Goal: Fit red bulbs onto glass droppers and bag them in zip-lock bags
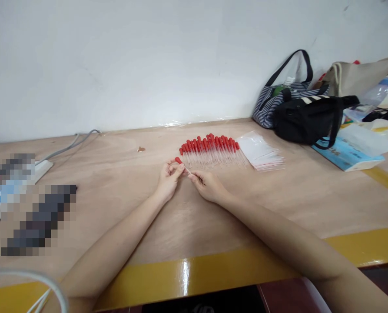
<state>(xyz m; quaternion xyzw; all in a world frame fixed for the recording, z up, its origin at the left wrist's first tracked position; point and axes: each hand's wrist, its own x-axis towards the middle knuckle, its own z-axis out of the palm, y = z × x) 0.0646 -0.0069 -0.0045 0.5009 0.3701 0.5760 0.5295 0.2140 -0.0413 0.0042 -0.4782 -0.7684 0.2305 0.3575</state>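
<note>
A: Why're we holding this dropper (178, 160) two-handed?

B: Left grip (168, 180) pinches near the red bulb (178, 160), right grip (210, 186) pinches the thin tube (187, 170), probably to steady it. Just beyond, our other droppers (210, 144) lie bulbs-away, maybe for easy grabbing.

Lighting is even, moderately bright. Glare streaks the yellow edge tape (210, 275). Soft shadows lie beneath the forearms (124, 239). Pixelated patches (42, 219) obscure the left side.
</note>
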